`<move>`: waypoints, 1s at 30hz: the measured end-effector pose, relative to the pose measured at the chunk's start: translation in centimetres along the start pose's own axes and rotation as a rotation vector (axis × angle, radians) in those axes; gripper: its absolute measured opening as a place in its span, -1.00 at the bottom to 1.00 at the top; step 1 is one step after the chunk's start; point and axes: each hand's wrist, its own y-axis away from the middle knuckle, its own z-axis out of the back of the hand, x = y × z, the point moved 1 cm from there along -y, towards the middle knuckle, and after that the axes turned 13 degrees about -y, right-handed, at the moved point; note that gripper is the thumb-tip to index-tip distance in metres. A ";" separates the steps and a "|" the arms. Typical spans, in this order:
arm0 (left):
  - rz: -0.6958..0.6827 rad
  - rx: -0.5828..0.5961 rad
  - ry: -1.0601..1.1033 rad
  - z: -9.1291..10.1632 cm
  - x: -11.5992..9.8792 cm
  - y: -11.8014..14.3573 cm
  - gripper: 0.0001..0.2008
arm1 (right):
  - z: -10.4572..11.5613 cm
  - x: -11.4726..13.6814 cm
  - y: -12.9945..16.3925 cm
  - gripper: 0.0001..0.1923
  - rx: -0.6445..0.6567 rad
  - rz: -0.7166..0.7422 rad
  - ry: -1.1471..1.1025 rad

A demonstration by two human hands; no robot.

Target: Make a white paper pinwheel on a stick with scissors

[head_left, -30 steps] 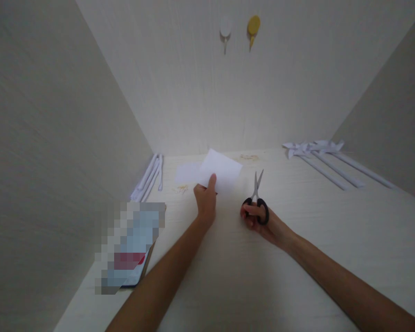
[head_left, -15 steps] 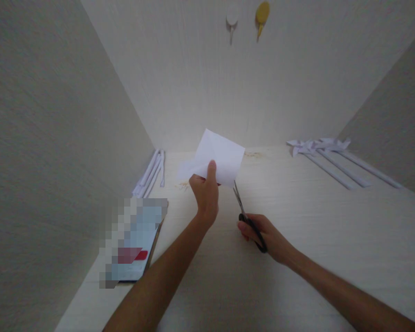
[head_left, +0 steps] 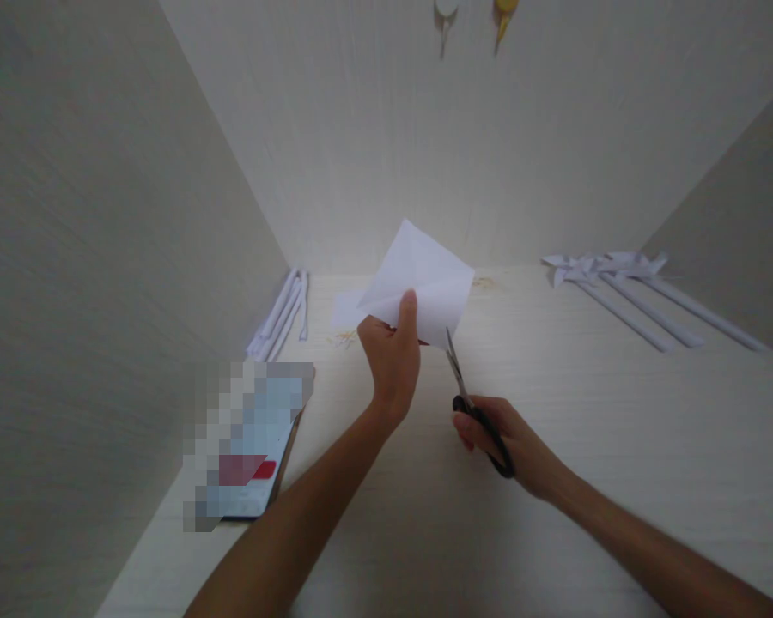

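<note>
Scissors point(head_left: 488, 429): a second ago well apart from the paper, tips up; now angled in, tips at its lower edge (whether a cut has begun, I cannot tell).
White sheet point(head_left: 433, 257): lifted higher than before, held above the desk point(head_left: 593, 412), so its near edge now meets the blades.
Left hand point(head_left: 392, 365): pinching the sheet, thumb on top; a bit of red shows beneath, unclear what.
Right hand point(head_left: 512, 438): closed around the black scissor handles.
Far edge: the sheet's upper corner stands before the back wall point(head_left: 335, 154).
Left side: rolled paper sticks point(head_left: 276, 318) and a phone point(head_left: 282, 438), the latter near the left forearm.
Right side: bare desk between the scissors and the paper pinwheels point(head_left: 644, 305).
Near side: open desk between the forearms.
</note>
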 end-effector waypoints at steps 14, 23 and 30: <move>-0.068 -0.048 -0.062 0.1 0.1 0.1 -0.74 | 0.0 -0.3 0.0 -0.59 -0.003 -0.014 0.002; -0.084 -0.042 -0.082 0.0 0.0 0.1 -0.75 | 0.0 -0.2 -0.1 -0.59 -0.016 -0.012 0.042; -0.074 -0.051 -0.088 0.0 0.1 0.1 -0.75 | 0.0 -0.2 -0.1 -0.60 -0.025 -0.017 0.066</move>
